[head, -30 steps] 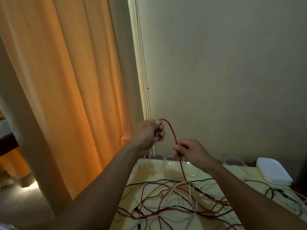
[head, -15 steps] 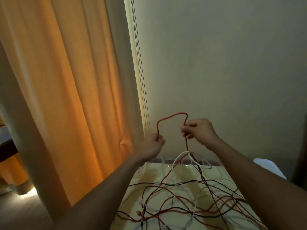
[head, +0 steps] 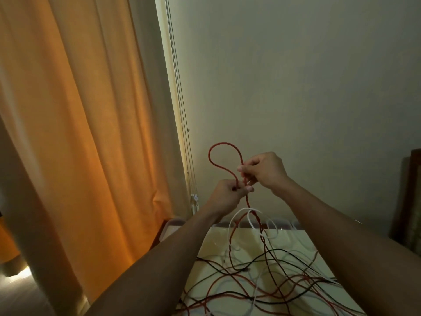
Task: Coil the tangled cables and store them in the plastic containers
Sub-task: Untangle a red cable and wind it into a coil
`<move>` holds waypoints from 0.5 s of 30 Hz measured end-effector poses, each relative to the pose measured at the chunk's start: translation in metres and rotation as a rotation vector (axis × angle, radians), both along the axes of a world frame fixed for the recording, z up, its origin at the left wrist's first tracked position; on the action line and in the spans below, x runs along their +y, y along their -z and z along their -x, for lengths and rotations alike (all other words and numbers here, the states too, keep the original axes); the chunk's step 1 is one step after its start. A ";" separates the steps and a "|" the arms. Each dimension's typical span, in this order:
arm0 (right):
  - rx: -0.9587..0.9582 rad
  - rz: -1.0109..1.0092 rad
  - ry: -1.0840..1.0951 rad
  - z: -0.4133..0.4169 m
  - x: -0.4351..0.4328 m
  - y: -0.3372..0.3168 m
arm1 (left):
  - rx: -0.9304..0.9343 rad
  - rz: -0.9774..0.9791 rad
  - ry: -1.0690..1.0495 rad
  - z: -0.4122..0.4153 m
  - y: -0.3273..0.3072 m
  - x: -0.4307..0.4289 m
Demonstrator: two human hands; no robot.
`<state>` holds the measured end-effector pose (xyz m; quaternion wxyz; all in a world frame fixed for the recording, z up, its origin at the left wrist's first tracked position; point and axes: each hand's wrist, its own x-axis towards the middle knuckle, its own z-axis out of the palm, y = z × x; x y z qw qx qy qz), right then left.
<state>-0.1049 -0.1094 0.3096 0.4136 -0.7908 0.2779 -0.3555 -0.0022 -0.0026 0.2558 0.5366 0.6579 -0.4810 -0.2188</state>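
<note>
A person's two bare forearms reach over a pale bench (head: 218,242), both hands raised above its far edge and working a red cable (head: 222,144). The left hand (head: 224,193) is closed, its fingers (head: 249,189) curled in with the thumb and clamped on the cable where two strands cross. The right hand (head: 264,171), slightly higher and just to the right, pinches the same cable between thumb and curled fingers (head: 242,168); the two hands sit close together, almost touching. Between the two grips the cable rises in a single rounded loop that stands upright to the left of the right hand, against the plain wall (head: 296,76). Below the hands the cable drops straight down into a tangle (head: 262,281) of red, black and white cables spread loosely over the bench, most of it towards the near side. A white cable (head: 249,209) is lifted with the red one and arches just under the hands before it falls back into the heap. The rims of clear plastic containers (head: 283,221) show in a row along the far edge of the bench, against the wall; what they hold cannot be made out. On the left an orange curtain (head: 79,133) hangs in long folds, lit from behind, with thin blind cords (head: 182,110) running down beside it at the corner of the wall. A piece of dark wood (head: 413,190) stands at the far right.
</note>
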 end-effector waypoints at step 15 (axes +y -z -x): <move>0.137 0.014 -0.046 0.018 0.013 0.129 | 0.151 0.059 -0.157 -0.030 0.000 0.002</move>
